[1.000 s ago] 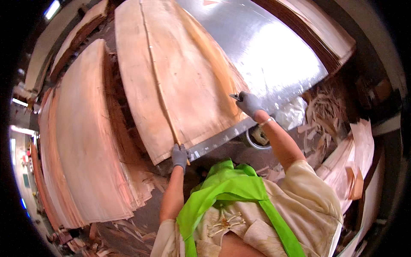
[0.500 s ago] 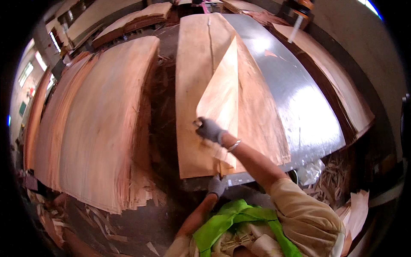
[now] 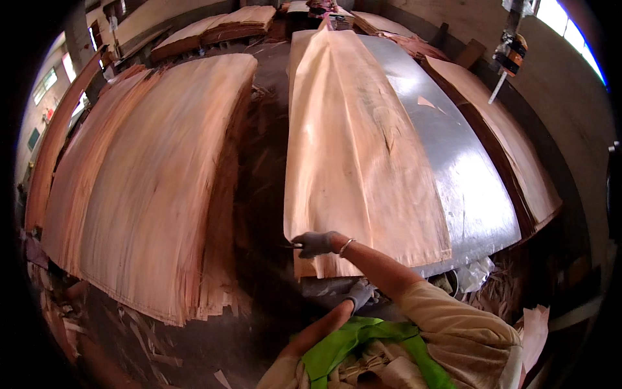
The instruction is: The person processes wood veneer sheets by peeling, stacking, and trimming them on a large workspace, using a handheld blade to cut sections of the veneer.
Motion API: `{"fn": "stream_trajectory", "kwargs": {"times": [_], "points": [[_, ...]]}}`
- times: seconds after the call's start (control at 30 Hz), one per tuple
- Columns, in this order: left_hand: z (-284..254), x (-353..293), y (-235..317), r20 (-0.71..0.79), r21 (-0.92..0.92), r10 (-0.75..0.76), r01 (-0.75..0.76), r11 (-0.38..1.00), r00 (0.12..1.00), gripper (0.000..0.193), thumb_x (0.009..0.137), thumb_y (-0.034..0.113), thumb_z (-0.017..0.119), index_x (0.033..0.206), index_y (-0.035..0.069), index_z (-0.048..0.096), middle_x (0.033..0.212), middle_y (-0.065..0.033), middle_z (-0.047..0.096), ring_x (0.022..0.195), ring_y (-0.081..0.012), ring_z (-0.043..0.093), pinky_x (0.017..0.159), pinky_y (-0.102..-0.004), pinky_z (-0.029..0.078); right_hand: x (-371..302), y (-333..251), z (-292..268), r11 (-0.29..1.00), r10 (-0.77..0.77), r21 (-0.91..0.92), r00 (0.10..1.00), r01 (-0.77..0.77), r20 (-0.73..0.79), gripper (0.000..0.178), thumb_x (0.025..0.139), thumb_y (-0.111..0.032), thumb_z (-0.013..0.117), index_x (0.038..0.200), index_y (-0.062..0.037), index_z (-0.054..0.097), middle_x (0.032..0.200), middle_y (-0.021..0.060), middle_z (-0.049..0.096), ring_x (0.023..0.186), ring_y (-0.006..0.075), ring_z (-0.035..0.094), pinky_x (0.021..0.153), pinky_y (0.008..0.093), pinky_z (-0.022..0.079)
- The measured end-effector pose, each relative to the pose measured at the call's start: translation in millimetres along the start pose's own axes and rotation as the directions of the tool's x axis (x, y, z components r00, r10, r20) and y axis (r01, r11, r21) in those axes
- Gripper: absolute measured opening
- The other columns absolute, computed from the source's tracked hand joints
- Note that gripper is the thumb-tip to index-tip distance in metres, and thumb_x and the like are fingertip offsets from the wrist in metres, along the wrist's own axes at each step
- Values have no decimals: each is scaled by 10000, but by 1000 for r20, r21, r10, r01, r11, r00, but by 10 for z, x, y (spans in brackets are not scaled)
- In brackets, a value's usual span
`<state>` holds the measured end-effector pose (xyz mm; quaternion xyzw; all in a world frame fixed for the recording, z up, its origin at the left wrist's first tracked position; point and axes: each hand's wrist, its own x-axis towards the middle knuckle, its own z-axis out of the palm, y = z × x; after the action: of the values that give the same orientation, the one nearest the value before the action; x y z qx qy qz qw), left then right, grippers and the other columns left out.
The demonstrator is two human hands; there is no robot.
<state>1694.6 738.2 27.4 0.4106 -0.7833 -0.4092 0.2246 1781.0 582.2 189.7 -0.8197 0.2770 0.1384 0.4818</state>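
A thin, tan wood veneer sheet (image 3: 337, 194) lies lengthwise over the table, with raised ripples running toward its pointed far end. My right hand (image 3: 315, 244), in a grey glove, is closed at the sheet's near left corner. A short, thin, pale-tipped object (image 3: 297, 246) juts out from that fist; its kind is unclear. My left hand (image 3: 363, 293), gloved too, is low at the table's near edge, just below the veneer. Its fingers are partly hidden and blurred. Another veneer layer shows beneath the sheet's near edge.
Tall veneer stacks (image 3: 162, 181) stand on the left, and another stack (image 3: 499, 142) runs along the right. The shiny metal tabletop (image 3: 466, 162) shows beside the sheet. A person in pink (image 3: 322, 8) is at the far end. A tool (image 3: 510, 55) hangs at upper right.
The folded-over veneer flap has opened out leftward into a rippled sheet. My right hand has come nearer with its corner. My left hand has shifted right and slightly down along the table edge.
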Motion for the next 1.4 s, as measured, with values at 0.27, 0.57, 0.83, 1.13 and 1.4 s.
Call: {"fn": "stream_trajectory", "kwargs": {"times": [0.27,0.57,0.83,1.13,1.4], "points": [[-340,83,576,283,-720,-314,417,554,906,267,900,271,468,890,6,488,687,-119,606,539,-192,602,457,-301,475,-1663,1353,-53,753,507,658,627,11,-591,285,838,-288,548,991,-50,583,703,36,606,472,106,488,405,243,381],[-435,196,979,263,-864,-432,409,293,863,159,890,152,446,825,49,548,653,-67,577,526,-151,547,451,-288,430,-1520,1463,659,746,559,661,467,79,-686,295,778,-263,660,875,15,633,716,44,620,626,118,556,547,281,430],[-481,-1218,-315,-330,-163,285,-352,922,900,255,892,241,451,956,60,619,981,-160,601,917,-263,585,785,-379,474,-1746,1138,603,727,617,675,311,123,-722,182,762,-195,681,776,-27,612,636,-12,532,525,89,466,460,251,387],[-138,-1551,-1659,285,-703,-667,-323,-634,689,394,877,401,483,1124,94,470,977,-70,565,909,-244,545,774,-386,483,-2189,85,336,825,500,428,125,-369,-857,249,745,-171,695,648,-33,513,617,-35,441,557,83,347,475,257,297],[-764,-1352,-1452,221,-797,-924,-487,-356,314,116,866,245,509,910,145,549,878,-16,536,832,-175,515,773,-340,459,-2184,-700,193,864,394,343,71,-367,-916,237,783,-126,668,694,11,497,634,-32,431,581,92,344,486,252,326]]}}
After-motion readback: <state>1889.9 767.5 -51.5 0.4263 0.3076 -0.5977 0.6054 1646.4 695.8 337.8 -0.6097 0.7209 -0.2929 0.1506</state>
